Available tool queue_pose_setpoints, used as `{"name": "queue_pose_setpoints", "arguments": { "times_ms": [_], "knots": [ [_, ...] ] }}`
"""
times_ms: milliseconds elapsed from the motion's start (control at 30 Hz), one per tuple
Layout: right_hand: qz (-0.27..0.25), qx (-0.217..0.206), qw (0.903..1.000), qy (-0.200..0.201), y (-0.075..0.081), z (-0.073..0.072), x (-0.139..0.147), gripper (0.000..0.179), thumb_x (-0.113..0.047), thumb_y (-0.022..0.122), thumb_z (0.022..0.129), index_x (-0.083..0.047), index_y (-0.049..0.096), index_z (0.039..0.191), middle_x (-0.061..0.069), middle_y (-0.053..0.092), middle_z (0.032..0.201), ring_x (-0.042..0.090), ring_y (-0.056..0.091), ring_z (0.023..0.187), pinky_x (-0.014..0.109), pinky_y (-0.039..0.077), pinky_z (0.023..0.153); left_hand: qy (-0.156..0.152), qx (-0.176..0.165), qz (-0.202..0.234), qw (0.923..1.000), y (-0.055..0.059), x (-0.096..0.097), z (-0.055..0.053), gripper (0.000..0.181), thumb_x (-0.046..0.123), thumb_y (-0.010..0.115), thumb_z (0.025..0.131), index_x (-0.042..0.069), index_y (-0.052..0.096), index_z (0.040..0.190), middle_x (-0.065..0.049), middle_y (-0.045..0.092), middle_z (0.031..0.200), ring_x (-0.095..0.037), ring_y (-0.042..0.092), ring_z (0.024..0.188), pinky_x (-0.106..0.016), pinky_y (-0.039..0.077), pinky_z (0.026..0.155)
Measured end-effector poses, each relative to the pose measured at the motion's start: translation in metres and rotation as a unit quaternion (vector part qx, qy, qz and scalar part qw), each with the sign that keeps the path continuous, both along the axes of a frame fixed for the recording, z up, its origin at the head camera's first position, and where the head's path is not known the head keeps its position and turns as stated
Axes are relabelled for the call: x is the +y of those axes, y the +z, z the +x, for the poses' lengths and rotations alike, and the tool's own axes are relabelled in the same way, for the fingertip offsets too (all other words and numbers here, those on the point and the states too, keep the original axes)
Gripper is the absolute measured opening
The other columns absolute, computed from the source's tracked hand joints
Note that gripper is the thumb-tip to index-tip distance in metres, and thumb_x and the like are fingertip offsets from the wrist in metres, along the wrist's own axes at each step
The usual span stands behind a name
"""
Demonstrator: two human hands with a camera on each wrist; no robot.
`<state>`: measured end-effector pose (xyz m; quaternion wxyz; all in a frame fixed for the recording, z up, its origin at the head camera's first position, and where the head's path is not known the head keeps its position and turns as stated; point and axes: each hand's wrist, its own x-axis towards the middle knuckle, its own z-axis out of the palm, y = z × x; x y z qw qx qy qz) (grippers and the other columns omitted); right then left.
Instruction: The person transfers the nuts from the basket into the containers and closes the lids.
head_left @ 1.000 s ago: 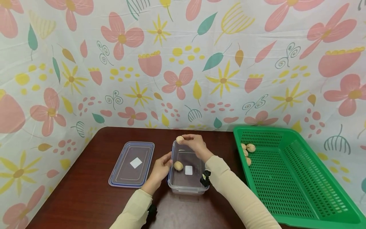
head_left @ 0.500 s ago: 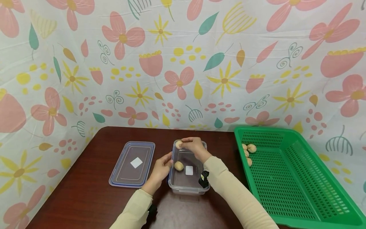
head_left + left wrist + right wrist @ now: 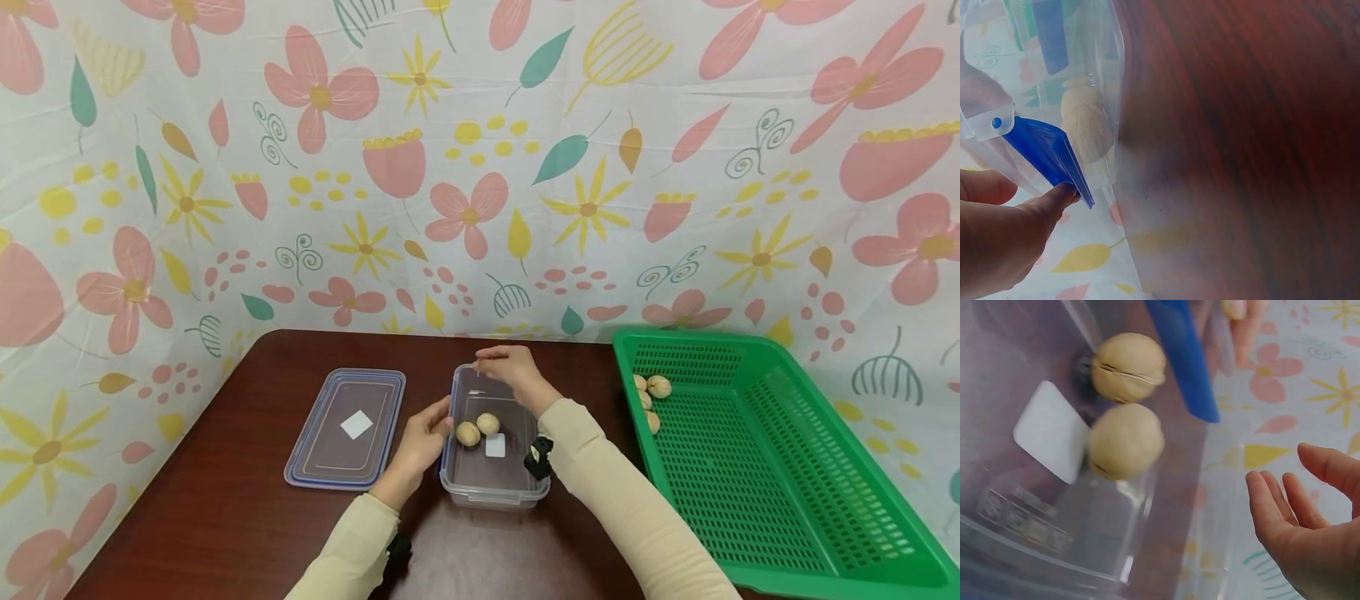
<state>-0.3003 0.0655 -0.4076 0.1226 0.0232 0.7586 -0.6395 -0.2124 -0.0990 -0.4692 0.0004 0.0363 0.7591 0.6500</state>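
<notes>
Two tan walnuts (image 3: 487, 424) with split seams lie inside a clear plastic food container (image 3: 495, 498), beside a white label (image 3: 495, 445). At the container's left side my left hand (image 3: 422, 442) holds the edge; in the left wrist view a fingertip touches the lower end of a blue latch (image 3: 1044, 153). My right hand (image 3: 517, 377) hovers over the container's far end with nothing in it. The right wrist view shows that hand (image 3: 1310, 531) with thumb and fingers spread apart, and both walnuts (image 3: 1125, 440) close together on the container floor.
The container's blue-edged lid (image 3: 345, 429) lies flat on the dark wooden table (image 3: 225, 500) to the left. A green slotted basket (image 3: 750, 467) stands at the right, with several walnuts (image 3: 658, 386) in its far left corner. Behind hangs a floral cloth (image 3: 480, 167).
My right hand has let go of the walnut it held, which now lies beside the other in the container. That hand has lifted slightly. The left hand stays in place.
</notes>
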Motion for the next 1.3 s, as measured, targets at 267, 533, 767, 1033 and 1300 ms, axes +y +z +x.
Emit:
{"name": "queue_pose_setpoints", "arguments": {
  "times_ms": [267, 533, 767, 1033, 1300],
  "knots": [
    [0.001, 0.017, 0.9995, 0.026, 0.029, -0.003, 0.016, 0.038, -0.012, 0.062, 0.094, -0.001, 0.057, 0.130, 0.018, 0.059, 0.129, 0.033, 0.054, 0.121, 0.040, 0.043, 0.105, 0.002, 0.002, -0.005, 1.0000, -0.001, 0.000, 0.000, 0.042, -0.001, 0.048, 0.097, -0.012, 0.043, 0.137, -0.029, 0.048, 0.136, -0.039, 0.048, 0.125, -0.049, 0.042, 0.103],
    [-0.006, 0.045, 0.9986, 0.028, 0.056, -0.011, 0.041, 0.044, -0.012, 0.059, 0.096, 0.001, 0.050, 0.137, 0.020, 0.052, 0.136, 0.031, 0.051, 0.125, 0.035, 0.043, 0.104, 0.003, -0.001, -0.010, 0.9999, 0.000, 0.000, 0.000, 0.042, -0.001, 0.048, 0.097, -0.010, 0.043, 0.138, -0.028, 0.048, 0.137, -0.039, 0.047, 0.126, -0.048, 0.041, 0.104],
    [0.017, 0.076, 0.9963, 0.036, 0.077, -0.016, 0.070, 0.049, -0.012, 0.054, 0.099, 0.003, 0.040, 0.143, 0.021, 0.044, 0.143, 0.033, 0.046, 0.129, 0.036, 0.040, 0.107, 0.002, -0.004, -0.013, 0.9999, 0.001, 0.000, 0.000, 0.042, -0.001, 0.048, 0.098, -0.010, 0.043, 0.138, -0.028, 0.048, 0.137, -0.038, 0.047, 0.126, -0.047, 0.041, 0.104],
    [0.040, 0.103, 0.9936, 0.022, 0.088, -0.020, 0.110, 0.055, -0.019, 0.056, 0.099, 0.002, 0.036, 0.146, 0.020, 0.039, 0.147, 0.031, 0.041, 0.133, 0.036, 0.040, 0.107, 0.003, -0.007, -0.009, 0.9999, 0.000, -0.001, 0.000, 0.042, -0.001, 0.048, 0.097, -0.010, 0.043, 0.138, -0.028, 0.048, 0.137, -0.038, 0.048, 0.126, -0.047, 0.042, 0.103],
    [0.045, 0.114, 0.9925, 0.008, 0.090, -0.012, 0.153, 0.060, -0.029, 0.054, 0.099, -0.002, 0.033, 0.148, 0.015, 0.032, 0.153, 0.023, 0.046, 0.129, 0.038, 0.038, 0.109, 0.004, -0.014, -0.013, 0.9998, -0.001, 0.000, 0.000, 0.042, 0.000, 0.048, 0.098, -0.008, 0.043, 0.139, -0.027, 0.047, 0.139, -0.038, 0.046, 0.128, -0.047, 0.040, 0.105]
  ]
}}
